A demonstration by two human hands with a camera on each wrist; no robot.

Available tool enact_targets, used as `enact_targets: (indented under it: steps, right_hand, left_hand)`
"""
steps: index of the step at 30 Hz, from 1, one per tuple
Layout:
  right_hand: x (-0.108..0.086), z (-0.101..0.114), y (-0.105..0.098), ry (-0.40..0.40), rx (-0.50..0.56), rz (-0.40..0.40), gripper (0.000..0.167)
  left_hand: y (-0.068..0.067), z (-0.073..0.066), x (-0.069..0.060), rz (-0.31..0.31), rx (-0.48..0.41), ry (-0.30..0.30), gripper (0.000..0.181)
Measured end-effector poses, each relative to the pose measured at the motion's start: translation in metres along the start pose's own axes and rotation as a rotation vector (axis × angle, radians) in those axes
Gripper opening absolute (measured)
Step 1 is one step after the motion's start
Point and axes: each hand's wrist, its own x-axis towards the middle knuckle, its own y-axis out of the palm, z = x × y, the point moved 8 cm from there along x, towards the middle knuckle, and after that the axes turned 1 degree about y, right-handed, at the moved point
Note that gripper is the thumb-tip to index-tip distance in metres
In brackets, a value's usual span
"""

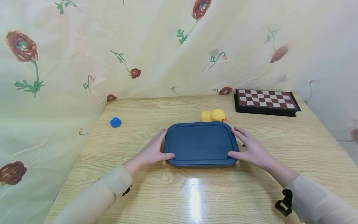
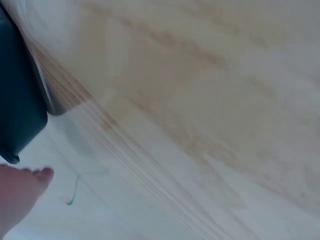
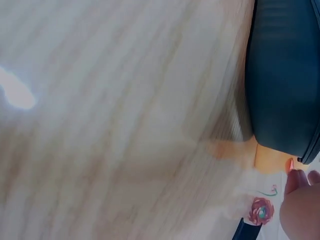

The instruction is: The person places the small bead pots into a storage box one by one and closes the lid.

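A dark blue rectangular box (image 1: 202,143) with rounded corners and a rimmed lid is at the middle of the table, in front of me. My left hand (image 1: 152,151) holds its left end, the thumb over the near corner of the lid and the fingers at the far corner. At the opposite end my right hand (image 1: 253,151) grips it the same way. Both wrist views show the box's side wall (image 2: 20,90) (image 3: 285,80) and only part of each hand. What the box contains is hidden under the lid.
Just behind the box sits a yellow rubber duck (image 1: 215,115), its lower part hidden. A small blue duck (image 1: 115,122) stands at the left. The checkered game board (image 1: 267,101) lies at the back right. Flowered cloth (image 1: 156,46) hangs behind the wooden table (image 1: 156,193).
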Motion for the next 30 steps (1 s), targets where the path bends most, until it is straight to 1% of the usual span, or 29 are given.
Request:
enact_targets:
  steps: [2, 4, 8, 14, 16, 19, 21, 23, 27, 30]
  right_hand:
    - [0.001, -0.001, 0.003, -0.014, -0.013, 0.023, 0.088]
    - [0.001, -0.001, 0.005, -0.021, -0.026, 0.030, 0.089]
    - [0.001, -0.001, 0.006, -0.007, -0.027, 0.038, 0.092]
    - [0.002, 0.000, 0.007, 0.000, -0.063, 0.076, 0.094]
    - [0.002, 0.001, 0.005, -0.007, -0.085, 0.071, 0.094]
    - [0.002, 0.002, 0.002, -0.030, -0.139, 0.044, 0.093]
    - [0.003, 0.005, 0.001, -0.055, -0.183, 0.025, 0.093]
    - [0.004, 0.009, 0.000, -0.077, -0.225, 0.008, 0.093]
    - [0.007, 0.014, -0.001, -0.104, -0.251, 0.008, 0.093]
    - [0.010, 0.015, 0.001, -0.108, -0.259, 0.036, 0.100]
  left_hand:
    - [0.003, 0.003, 0.002, 0.039, -0.004, -0.003, 0.108]
    - [0.004, 0.004, 0.004, 0.063, -0.004, 0.010, 0.110]
    - [0.005, 0.004, 0.007, 0.070, 0.006, 0.041, 0.112]
    - [0.005, 0.003, 0.008, 0.086, 0.079, 0.076, 0.111]
    - [0.006, 0.004, 0.011, 0.094, 0.097, 0.079, 0.111]
    - [0.006, 0.004, 0.014, 0.114, 0.135, 0.069, 0.111]
    - [0.003, 0.005, 0.015, 0.126, 0.194, 0.069, 0.111]
    - [-0.001, 0.003, 0.015, 0.142, 0.283, 0.071, 0.112]
    - [-0.007, -0.004, 0.015, 0.168, 0.448, 0.086, 0.117]
    - [-0.009, -0.009, 0.014, 0.184, 0.502, 0.094, 0.120]
